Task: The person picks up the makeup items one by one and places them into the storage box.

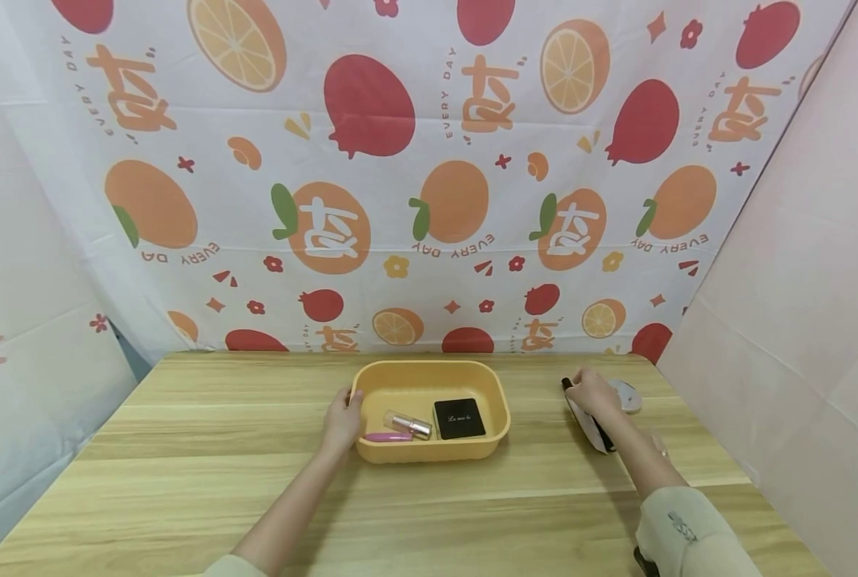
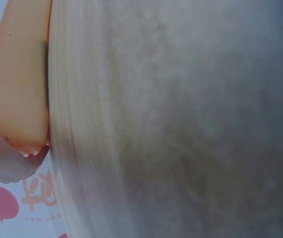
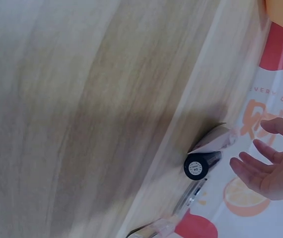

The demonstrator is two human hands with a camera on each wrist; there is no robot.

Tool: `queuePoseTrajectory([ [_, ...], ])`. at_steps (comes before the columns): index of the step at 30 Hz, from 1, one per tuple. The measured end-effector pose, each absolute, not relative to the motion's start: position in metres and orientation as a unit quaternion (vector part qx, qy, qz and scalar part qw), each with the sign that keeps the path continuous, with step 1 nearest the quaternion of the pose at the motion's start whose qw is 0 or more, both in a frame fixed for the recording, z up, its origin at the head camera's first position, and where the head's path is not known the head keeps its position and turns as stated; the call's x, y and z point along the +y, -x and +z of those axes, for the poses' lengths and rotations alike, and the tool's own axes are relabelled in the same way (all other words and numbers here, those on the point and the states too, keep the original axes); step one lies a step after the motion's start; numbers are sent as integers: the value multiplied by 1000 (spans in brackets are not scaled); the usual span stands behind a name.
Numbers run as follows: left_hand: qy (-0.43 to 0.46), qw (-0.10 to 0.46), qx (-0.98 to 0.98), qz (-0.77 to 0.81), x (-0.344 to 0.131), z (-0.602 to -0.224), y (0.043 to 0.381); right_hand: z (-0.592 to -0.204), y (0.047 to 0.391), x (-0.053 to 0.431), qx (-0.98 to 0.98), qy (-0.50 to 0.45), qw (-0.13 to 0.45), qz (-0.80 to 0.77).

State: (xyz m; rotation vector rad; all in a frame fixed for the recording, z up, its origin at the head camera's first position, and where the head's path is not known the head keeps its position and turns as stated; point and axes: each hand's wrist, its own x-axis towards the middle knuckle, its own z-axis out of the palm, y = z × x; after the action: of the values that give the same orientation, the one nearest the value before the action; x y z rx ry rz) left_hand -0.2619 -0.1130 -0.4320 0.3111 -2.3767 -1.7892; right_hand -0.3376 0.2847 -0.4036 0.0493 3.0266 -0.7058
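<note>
The head view shows your left hand (image 1: 342, 419) holding the left end of the yellow basket (image 1: 432, 453), the thumb over its rim and the fingers against its outer wall. The basket stands on the wooden table (image 1: 219, 481). In its right half lies a black square case (image 1: 460, 418), near its middle a lipstick tube (image 1: 418, 429), and in its front left part a pink tube (image 1: 388, 437). Your right hand (image 1: 594, 393) is to the right of the basket, well apart from it; in the right wrist view its fingers are parted, loosely bent, and hold nothing. Near these fingers, also right of the basket, are a black cylinder (image 3: 196, 166) and a pale packet (image 3: 213, 140), touching each other. A patterned cloth (image 1: 443, 272) hangs behind the basket.
</note>
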Motion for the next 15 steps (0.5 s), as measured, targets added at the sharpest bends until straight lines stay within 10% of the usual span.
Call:
queuePoseTrajectory([
  [15,-102,66,-786,-606,-113,-431,259,-416,336,287,979,-14,10,-205],
])
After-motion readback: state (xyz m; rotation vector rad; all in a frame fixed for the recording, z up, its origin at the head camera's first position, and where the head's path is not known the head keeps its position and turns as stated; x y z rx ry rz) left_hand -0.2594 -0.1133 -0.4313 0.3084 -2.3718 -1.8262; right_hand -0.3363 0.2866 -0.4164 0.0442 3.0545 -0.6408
